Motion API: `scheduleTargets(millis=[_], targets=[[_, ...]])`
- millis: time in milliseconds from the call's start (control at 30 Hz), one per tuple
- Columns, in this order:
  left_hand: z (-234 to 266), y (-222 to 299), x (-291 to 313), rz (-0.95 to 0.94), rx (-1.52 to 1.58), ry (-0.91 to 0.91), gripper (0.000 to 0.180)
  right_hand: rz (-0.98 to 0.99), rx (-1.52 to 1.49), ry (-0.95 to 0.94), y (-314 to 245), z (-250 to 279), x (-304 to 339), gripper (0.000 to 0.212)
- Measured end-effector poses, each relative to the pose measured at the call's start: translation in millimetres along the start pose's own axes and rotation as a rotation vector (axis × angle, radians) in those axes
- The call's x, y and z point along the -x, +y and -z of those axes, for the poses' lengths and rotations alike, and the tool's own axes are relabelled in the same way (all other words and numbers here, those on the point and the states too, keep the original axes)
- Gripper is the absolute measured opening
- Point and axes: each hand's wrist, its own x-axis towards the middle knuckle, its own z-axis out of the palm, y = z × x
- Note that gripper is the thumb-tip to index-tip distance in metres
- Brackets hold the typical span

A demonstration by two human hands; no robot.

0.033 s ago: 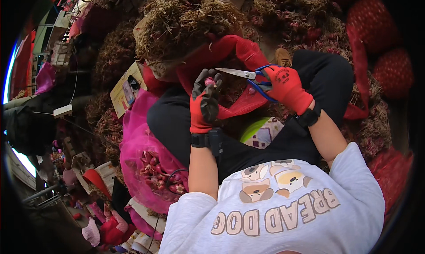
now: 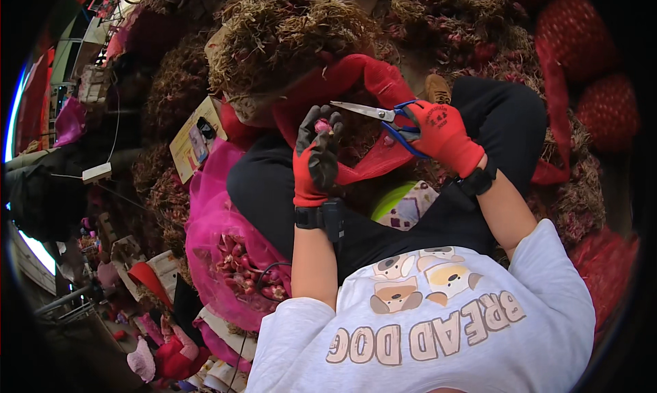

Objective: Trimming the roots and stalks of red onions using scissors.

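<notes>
My left hand (image 2: pixel 317 150), in a red glove with a dark coated palm, is turned palm up. Its fingers curl around a small pinkish-red shallot (image 2: pixel 323 125). In my right hand (image 2: pixel 446 136), also gloved in red, is a pair of scissors (image 2: pixel 366 111) with blue handles, gripped by the loops. Their blades look closed or nearly so, pointing left, with the tip beside my left fingertips. Below both hands a red mesh bag (image 2: pixel 373 167) stretches between my legs. Farther off rises a heap of dried shallots (image 2: pixel 287 37) with stringy tops.
By my left knee stands a pink mesh bag (image 2: pixel 205 222) holding trimmed shallots (image 2: pixel 250 266). A phone (image 2: pixel 198 143) lies on a yellowish card (image 2: pixel 181 153). More shallot bunches (image 2: pixel 458 23) and full red sacks (image 2: pixel 575 33) lie to the right. A person in a pale hat (image 2: pixel 141 359) is at lower left.
Almost nothing differs; my left fingers and the scissors' tip have shifted very slightly to the left.
</notes>
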Motion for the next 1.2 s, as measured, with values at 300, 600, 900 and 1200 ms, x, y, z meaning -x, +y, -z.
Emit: scheduleTargets(millis=[300,600,900,1200], targets=[[-13.3,7.3,2.9,0.014,0.100,-0.106,0.054,-0.031,-0.094,0.040,-4.6,4.7,-3.4,0.039],[-16.9,11.0,3.4,0.015,0.116,-0.072,0.058,-0.028,-0.084,0.147,-0.6,0.5,-5.7,0.041],[40.3,-69.3,-14.6,0.183,-1.488,-0.055,0.040,-0.193,0.160,-0.227,26.8,2.4,-3.2,0.038],[37.1,-158.9,-42.6,0.665,-2.302,-0.400,0.063,-0.272,0.123,-0.262,36.8,-4.1,-0.9,0.041]])
